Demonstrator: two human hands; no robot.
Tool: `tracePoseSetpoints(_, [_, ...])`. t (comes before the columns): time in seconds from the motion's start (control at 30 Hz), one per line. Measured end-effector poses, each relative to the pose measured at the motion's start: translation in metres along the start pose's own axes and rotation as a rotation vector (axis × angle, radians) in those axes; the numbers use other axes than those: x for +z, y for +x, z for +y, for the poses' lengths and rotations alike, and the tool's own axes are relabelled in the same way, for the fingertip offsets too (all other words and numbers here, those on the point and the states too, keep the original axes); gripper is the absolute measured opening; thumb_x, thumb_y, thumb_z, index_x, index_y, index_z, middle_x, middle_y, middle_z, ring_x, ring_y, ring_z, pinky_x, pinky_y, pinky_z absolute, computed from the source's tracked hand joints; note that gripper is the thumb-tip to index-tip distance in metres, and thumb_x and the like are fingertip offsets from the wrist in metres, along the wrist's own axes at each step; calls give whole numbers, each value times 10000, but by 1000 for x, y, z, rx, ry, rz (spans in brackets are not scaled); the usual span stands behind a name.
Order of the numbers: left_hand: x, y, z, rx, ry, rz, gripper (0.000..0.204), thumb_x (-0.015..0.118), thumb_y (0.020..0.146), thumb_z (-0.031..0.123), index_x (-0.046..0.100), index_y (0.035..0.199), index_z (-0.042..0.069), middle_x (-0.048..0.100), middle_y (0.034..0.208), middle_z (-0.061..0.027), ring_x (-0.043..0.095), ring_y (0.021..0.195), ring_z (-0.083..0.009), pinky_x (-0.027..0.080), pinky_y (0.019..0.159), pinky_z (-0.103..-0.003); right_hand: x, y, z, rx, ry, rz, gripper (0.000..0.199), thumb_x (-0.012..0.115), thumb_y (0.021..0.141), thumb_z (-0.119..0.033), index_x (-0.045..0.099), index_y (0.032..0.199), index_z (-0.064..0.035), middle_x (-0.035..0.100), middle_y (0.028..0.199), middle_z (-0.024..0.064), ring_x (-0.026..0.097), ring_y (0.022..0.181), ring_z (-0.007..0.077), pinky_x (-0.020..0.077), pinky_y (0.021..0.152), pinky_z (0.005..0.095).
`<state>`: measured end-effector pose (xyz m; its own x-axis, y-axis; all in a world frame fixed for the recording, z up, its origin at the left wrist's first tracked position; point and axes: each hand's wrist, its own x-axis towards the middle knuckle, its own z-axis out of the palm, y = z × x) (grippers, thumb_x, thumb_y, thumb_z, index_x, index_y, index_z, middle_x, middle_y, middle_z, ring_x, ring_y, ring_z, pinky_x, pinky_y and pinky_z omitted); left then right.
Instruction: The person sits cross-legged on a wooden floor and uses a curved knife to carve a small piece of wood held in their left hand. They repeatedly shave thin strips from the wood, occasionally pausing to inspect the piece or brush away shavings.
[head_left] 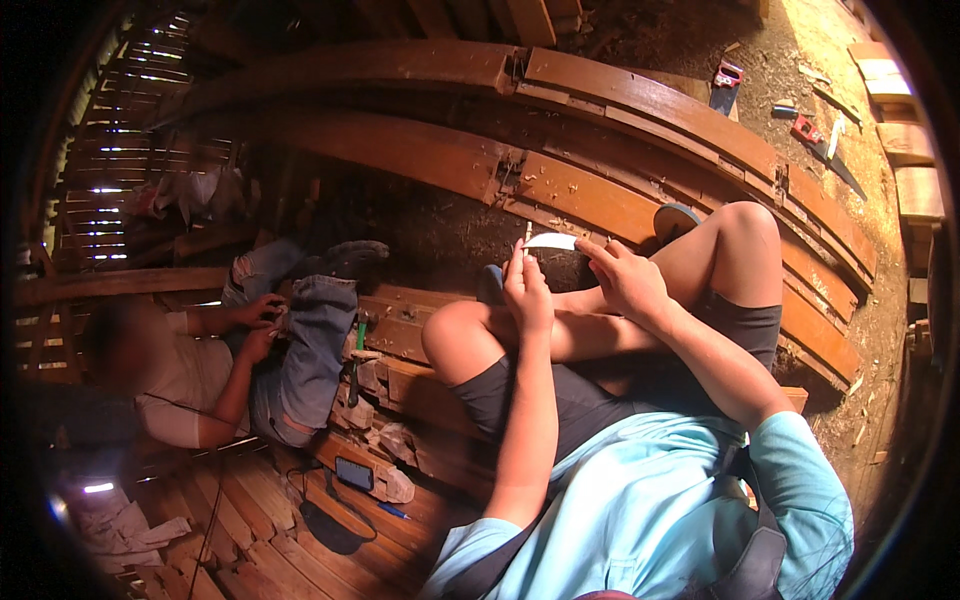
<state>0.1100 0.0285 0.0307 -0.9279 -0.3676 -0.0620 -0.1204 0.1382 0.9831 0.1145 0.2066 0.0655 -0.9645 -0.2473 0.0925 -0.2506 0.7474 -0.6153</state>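
In front of my crossed legs, my right hand (pixel 632 285) is closed around the handle of a knife. Its bright, curved blade (pixel 550 241) points left toward my other hand. My left hand (pixel 530 292) is raised, with its fingers pinched on a thin pale wooden stick (pixel 528 231) whose tip stands up above the fingertips. The blade's point lies beside the stick; whether they touch I cannot tell. Most of the knife handle and the lower end of the stick are hidden by my fingers.
Long brown wooden beams (pixel 640 115) with shavings lie ahead. Two red-handled saws, one (pixel 727 80) upper right and another (pixel 808 130) farther right, rest on the ground. At left sits another person (pixel 190 390), hands together. Nearby are a phone (pixel 354 474), a blue pen (pixel 393 510) and stacked planks (pixel 270 555).
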Motion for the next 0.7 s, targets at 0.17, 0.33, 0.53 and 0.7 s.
tracePoseSetpoints(0.17, [-5,-1,20,-339,-396,23,313,484,939,156,545,1233,68,568,935,1,531,674,-48,454,541,-184,2,-1,-3,10,9,-38,407,570,887,-186,518,1283,-267,572,870,102,632,687,322,529,562,436])
tracePoseSetpoints(0.33, [-5,0,22,-404,-495,3,240,561,879,104,538,1117,82,554,852,18,520,641,-48,450,535,-195,6,-3,-3,14,31,-14,337,545,904,-225,527,1240,-250,572,854,109,630,658,329,521,548,438])
tracePoseSetpoints(0.53, [-11,3,19,-519,-628,-136,210,568,866,113,542,1072,79,509,798,30,499,638,-61,452,558,-220,7,-2,-2,40,39,-30,358,533,899,-198,507,1255,-224,576,866,123,631,672,345,523,570,457])
tracePoseSetpoints(0.7, [-6,1,26,-574,-657,-201,213,525,900,149,513,1105,95,492,798,21,484,638,-79,449,563,-243,11,0,1,83,43,-61,414,535,874,-163,477,1281,-218,577,878,139,629,681,367,527,588,476])
